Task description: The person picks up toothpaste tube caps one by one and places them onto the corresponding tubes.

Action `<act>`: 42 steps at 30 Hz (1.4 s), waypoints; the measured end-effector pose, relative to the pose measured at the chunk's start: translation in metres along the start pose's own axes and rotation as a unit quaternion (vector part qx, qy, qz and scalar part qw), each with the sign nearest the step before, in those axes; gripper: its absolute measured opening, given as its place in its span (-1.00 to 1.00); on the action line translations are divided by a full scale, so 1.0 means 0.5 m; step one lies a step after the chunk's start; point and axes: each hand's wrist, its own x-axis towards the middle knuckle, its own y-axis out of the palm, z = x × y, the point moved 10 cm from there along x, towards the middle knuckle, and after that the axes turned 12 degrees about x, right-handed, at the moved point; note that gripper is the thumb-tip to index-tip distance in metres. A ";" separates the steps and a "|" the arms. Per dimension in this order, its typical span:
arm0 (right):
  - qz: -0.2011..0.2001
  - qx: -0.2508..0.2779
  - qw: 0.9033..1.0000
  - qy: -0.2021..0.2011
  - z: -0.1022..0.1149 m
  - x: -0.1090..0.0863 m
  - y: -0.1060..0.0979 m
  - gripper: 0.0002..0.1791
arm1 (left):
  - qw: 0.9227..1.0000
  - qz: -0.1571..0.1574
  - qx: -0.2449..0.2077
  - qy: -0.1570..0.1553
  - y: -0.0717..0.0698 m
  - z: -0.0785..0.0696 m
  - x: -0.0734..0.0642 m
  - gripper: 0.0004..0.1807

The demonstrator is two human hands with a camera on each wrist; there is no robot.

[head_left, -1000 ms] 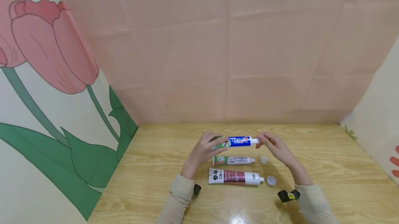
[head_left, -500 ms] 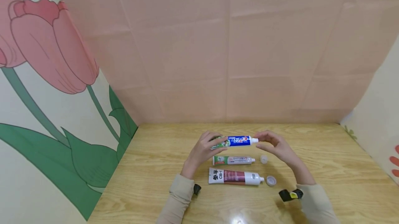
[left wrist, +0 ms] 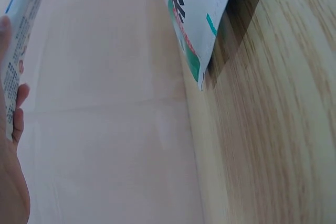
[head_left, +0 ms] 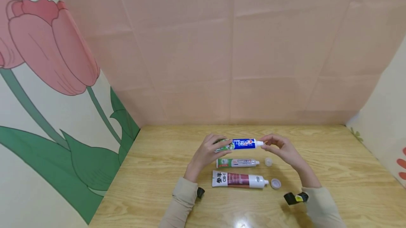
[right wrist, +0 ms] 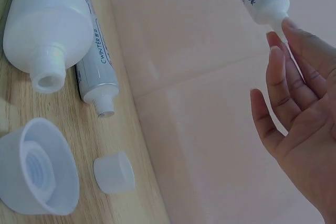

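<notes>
Raised above the table, a blue, green and white toothpaste tube [head_left: 243, 144] lies level in my left hand [head_left: 206, 154]. The left fingers and thumb grip its flat end. At the other end, my right hand [head_left: 287, 152] pinches the white cap [head_left: 260, 143] between thumb and fingertips. The right wrist view shows that pinch at the narrow tip below the tube's shoulder [right wrist: 262, 3], with the other fingers loosely bent. In the left wrist view the tube's printed back [left wrist: 21, 30] shows at the upper left.
Two uncapped toothpaste tubes lie nearer me: a slim white-green one [head_left: 241, 163] and a larger white-maroon one [head_left: 238, 180]. Beside their nozzles sit a small white cap [head_left: 268, 161] and a wider cap [head_left: 276, 184]. A pink cloth wall [head_left: 231, 62] stands behind the table.
My right fingers were spread around the cap half a second ago and now pinch it again. The tube has turned slightly on its axis. The left hand stays in place.
</notes>
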 end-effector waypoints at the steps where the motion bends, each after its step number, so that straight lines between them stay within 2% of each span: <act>1: 0.000 -0.005 1.000 0.002 0.002 0.000 0.000 -0.82 | 1.000 -0.001 0.001 0.001 -0.001 0.000 0.000 -0.48; 9: -0.004 -0.018 1.000 0.025 -0.008 0.001 -0.002 -0.84 | 1.000 0.004 0.010 0.003 0.002 -0.002 0.000 -0.50; 28: -0.004 -0.058 0.998 -0.010 0.004 -0.002 -0.003 -0.88 | 0.999 0.031 0.008 -0.006 0.022 -0.002 -0.009 -0.58; 37: -0.015 -0.061 0.998 0.023 -0.006 -0.001 -0.010 -0.87 | 0.999 0.038 0.011 -0.008 0.023 -0.004 -0.004 -0.56; 42: -0.003 -0.074 0.997 0.009 -0.001 0.000 -0.004 -0.82 | 0.998 0.057 0.015 -0.013 0.031 -0.001 -0.005 -0.53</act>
